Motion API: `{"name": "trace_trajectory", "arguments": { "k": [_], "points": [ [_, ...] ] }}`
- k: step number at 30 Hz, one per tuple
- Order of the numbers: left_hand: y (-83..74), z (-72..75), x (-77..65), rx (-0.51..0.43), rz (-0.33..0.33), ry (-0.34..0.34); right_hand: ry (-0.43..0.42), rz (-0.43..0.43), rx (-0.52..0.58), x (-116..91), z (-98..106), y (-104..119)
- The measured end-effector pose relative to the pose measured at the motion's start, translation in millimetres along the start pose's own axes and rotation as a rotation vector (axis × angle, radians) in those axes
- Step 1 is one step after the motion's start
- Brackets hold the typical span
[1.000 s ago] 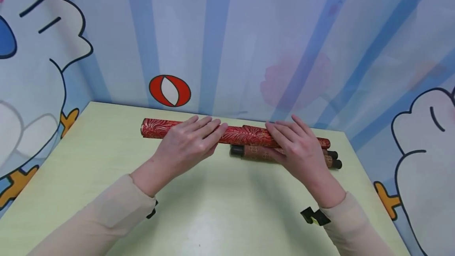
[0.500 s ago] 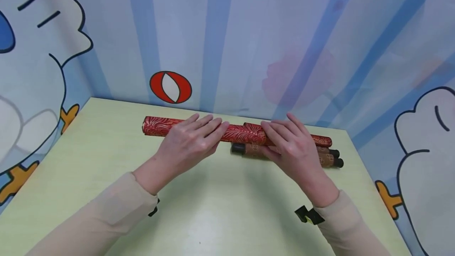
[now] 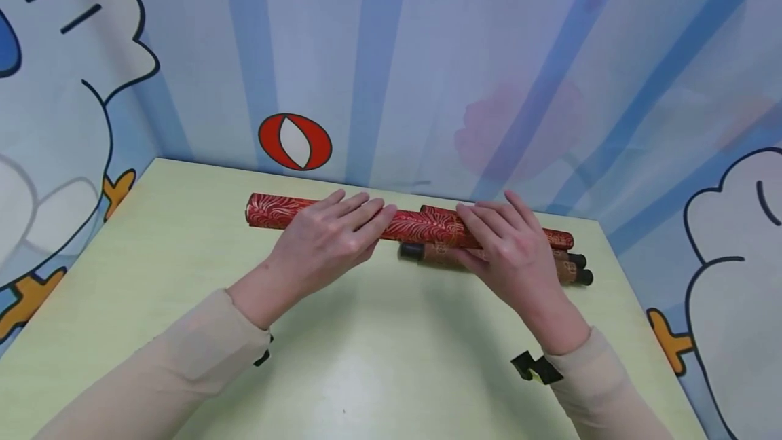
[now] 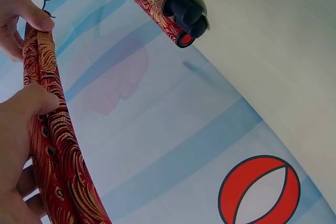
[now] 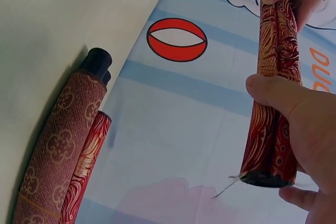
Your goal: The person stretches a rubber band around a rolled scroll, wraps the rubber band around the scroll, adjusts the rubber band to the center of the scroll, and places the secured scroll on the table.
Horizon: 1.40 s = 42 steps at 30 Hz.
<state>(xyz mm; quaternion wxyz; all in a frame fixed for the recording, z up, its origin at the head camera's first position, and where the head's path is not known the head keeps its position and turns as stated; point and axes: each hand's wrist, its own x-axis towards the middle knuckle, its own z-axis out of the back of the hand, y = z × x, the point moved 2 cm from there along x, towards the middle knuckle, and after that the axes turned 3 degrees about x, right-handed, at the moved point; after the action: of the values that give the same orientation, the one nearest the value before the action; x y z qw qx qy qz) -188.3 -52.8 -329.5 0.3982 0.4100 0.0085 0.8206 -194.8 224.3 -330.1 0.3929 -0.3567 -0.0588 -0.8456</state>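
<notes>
With both hands I hold a long red and gold brocade tube (image 3: 275, 212) level above the far part of the table. My left hand (image 3: 324, 236) grips it left of its middle, thumb on the near side in the left wrist view. My right hand (image 3: 513, 250) holds it close to the right end, fingers over the top. In the right wrist view, that end of the brocade tube (image 5: 265, 145) is dark, with loose threads hanging out, and a lengthwise fold runs along it. My palms hide parts of the tube in the head view.
Brown patterned scrolls (image 5: 60, 145) with black end knobs lie on the table (image 3: 379, 345) below my right hand. Against them lies another red roll (image 5: 86, 169). A printed curtain (image 3: 409, 73) stands right behind the table's back edge.
The head view has tilted slightly, so the scene sits a little higher. My right hand slid slightly left along the tube, then back right; my left hand kept its place.
</notes>
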Motion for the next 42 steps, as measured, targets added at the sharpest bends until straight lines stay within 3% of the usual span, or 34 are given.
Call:
{"name": "trace_trajectory", "arguments": {
  "k": [11,19,32,42],
  "points": [
    [-4.9,-3.0,6.6,-0.008,-0.007,0.011,0.017,0.049,0.0,9.5,-7.2,7.2],
    [-1.9,-3.6,4.7,-0.004,-0.003,0.021,0.024,-0.025,-0.015,0.5,-3.6,0.4],
    [-1.8,-4.5,9.7,-0.017,0.002,0.016,0.025,0.029,0.0,17.7,-9.9,12.6],
    [1.0,-5.0,1.5,-0.023,0.011,0.053,0.062,-0.046,-0.034,4.6,-7.1,4.5]
  ]
}}
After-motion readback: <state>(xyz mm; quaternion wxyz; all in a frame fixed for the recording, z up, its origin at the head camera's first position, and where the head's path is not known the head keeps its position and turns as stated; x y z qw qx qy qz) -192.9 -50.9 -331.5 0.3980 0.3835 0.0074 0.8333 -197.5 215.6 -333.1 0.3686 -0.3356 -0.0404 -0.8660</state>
